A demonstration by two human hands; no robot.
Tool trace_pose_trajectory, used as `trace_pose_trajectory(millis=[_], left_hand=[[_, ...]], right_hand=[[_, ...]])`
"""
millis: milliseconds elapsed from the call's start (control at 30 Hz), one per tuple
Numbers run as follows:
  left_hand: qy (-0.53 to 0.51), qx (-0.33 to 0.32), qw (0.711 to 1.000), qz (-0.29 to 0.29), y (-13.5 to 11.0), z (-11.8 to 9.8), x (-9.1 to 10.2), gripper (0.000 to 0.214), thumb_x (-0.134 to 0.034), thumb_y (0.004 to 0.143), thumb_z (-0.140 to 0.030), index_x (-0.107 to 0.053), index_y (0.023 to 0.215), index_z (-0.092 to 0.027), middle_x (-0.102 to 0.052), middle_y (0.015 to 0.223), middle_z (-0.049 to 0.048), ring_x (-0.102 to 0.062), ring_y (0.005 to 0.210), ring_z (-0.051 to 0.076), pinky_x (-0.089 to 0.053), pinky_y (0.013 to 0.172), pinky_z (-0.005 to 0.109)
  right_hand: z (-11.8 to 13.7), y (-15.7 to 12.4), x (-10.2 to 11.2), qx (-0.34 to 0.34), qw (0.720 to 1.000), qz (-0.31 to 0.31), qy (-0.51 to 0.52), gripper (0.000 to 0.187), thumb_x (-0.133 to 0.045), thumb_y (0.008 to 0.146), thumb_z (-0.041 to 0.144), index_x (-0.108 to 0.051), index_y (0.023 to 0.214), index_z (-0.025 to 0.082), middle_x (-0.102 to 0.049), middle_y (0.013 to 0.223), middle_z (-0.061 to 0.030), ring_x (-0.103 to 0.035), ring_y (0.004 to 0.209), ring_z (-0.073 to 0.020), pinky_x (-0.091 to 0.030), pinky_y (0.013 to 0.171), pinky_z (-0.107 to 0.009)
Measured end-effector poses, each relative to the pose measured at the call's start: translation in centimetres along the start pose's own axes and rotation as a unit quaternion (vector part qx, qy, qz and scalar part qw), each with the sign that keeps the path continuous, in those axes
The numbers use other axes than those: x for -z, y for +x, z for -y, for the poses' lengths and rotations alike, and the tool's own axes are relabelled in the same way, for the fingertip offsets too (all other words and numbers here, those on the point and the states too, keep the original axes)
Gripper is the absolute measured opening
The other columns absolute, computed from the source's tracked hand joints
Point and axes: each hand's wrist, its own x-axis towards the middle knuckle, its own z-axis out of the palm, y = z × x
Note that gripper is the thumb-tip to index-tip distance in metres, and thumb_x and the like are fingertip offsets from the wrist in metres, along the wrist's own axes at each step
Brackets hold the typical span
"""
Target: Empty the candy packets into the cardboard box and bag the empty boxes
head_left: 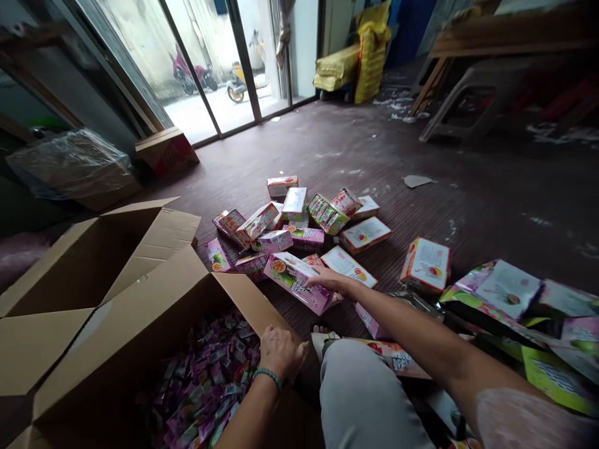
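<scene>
Right hand [327, 279], reaching forward from a bare forearm: the fingers lie nearly flat and spread on the near end of a long pink box [294, 279], touching its upper face without closing round it. The box lies on the dark floor [468, 187], tilted slightly, at the near edge of a loose heap of similar printed boxes [299, 215] and just beyond the corner of an open cardboard carton [154, 312].

Left hand [281, 352], with a beaded band at the wrist: it rests knuckles-up on the carton's near rim, fingers bent downward. Whether they clasp the rim cannot be told. The carton holds a deep layer of small purple and pink sachets [206, 386].

Handling, by judgement: the pink box looks like thin glossy card, so light, fairly stiff along its length, yet easily dented on its broad faces and somewhat slippery. The soundest hold appears to be across the narrow width, thumb on one long side and fingers on the other, near the middle.

To the right lie flattened printed packs [510, 293].
</scene>
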Motion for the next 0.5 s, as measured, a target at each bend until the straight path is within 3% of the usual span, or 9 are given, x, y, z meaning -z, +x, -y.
trace_pose_trajectory(millis=[67,133,167,233,300,333,400,500], left_hand=[[-0.131,-0.029,0.991,-0.030,-0.2,0.3,0.7,0.045,-0.066,0.073,-0.055,-0.079,0.084,-0.013,-0.073,0.100,0.0252,-0.060,0.114,0.043,-0.027,0.113,0.055],[-0.327,-0.026,0.943,-0.054,-1.1,0.8,2.4,0.051,-0.065,0.072,-0.054,-0.076,0.104,-0.016,-0.071,0.116,0.0211,-0.058,0.121,0.039,-0.033,0.112,0.052],[-0.435,-0.019,0.898,-0.067,-1.8,1.2,3.7,0.056,-0.060,0.074,-0.055,-0.071,0.115,-0.019,-0.068,0.124,0.0186,-0.058,0.123,0.036,-0.038,0.108,0.050],[-0.617,-0.024,0.781,-0.093,-4.2,2.2,6.9,0.062,-0.049,0.081,-0.056,-0.060,0.132,-0.022,-0.064,0.134,0.0149,-0.058,0.124,0.032,-0.047,0.099,0.048],[-0.730,-0.053,0.670,-0.126,-7.4,3.6,10.1,0.062,-0.049,0.084,-0.056,-0.055,0.137,-0.026,-0.063,0.135,0.0115,-0.059,0.122,0.031,-0.051,0.094,0.046],[-0.757,-0.062,0.634,-0.145,-9.2,4.3,11.5,0.061,-0.055,0.083,-0.055,-0.056,0.136,-0.026,-0.065,0.132,0.0105,-0.060,0.120,0.031,-0.051,0.094,0.045],[-0.756,-0.053,0.624,-0.192,-12.5,5.7,13.3,0.056,-0.064,0.080,-0.051,-0.062,0.129,-0.023,-0.069,0.124,0.0093,-0.062,0.115,0.031,-0.052,0.092,0.041],[-0.733,-0.030,0.615,-0.287,-16.0,8.1,14.0,0.046,-0.072,0.075,-0.036,-0.067,0.117,-0.017,-0.073,0.109,0.0074,-0.064,0.108,0.027,-0.051,0.090,0.035]], right_hand=[[3.0,-3.3,1.1,0.034,0.985,0.035,0.166,0.062,-0.070,0.072,0.044,-0.059,0.129,0.021,-0.070,0.108,-0.0082,-0.064,0.107,-0.0279,-0.049,0.094,-0.039],[6.7,-6.4,1.0,0.064,0.959,0.074,0.266,0.060,-0.074,0.068,0.040,-0.060,0.125,0.022,-0.071,0.101,-0.0047,-0.066,0.098,-0.0252,-0.051,0.087,-0.036],[8.6,-7.8,0.6,0.082,0.950,0.092,0.288,0.060,-0.075,0.067,0.038,-0.061,0.123,0.023,-0.072,0.100,-0.0035,-0.067,0.095,-0.0239,-0.052,0.085,-0.035],[12.2,-10.3,-1.3,0.128,0.933,0.136,0.309,0.056,-0.074,0.069,0.037,-0.062,0.122,0.024,-0.072,0.102,-0.0025,-0.067,0.092,-0.0219,-0.052,0.081,-0.033],[15.3,-12.2,-4.1,0.160,0.920,0.180,0.310,0.053,-0.073,0.070,0.037,-0.063,0.120,0.024,-0.072,0.099,-0.0021,-0.067,0.088,-0.0209,-0.052,0.079,-0.032],[16.6,-12.9,-5.8,0.166,0.917,0.199,0.303,0.053,-0.073,0.070,0.037,-0.063,0.120,0.024,-0.072,0.097,-0.0017,-0.067,0.085,-0.0205,-0.052,0.077,-0.032],[18.2,-13.8,-9.3,0.172,0.912,0.237,0.287,0.056,-0.074,0.069,0.038,-0.062,0.122,0.023,-0.071,0.094,-0.0015,-0.067,0.081,-0.0201,-0.052,0.073,-0.031],[18.8,-14.1,-14.4,0.186,0.888,0.306,0.287,0.066,-0.071,0.074,0.042,-0.052,0.134,0.024,-0.069,0.106,-0.0042,-0.067,0.091,-0.0223,-0.054,0.079,-0.035]])
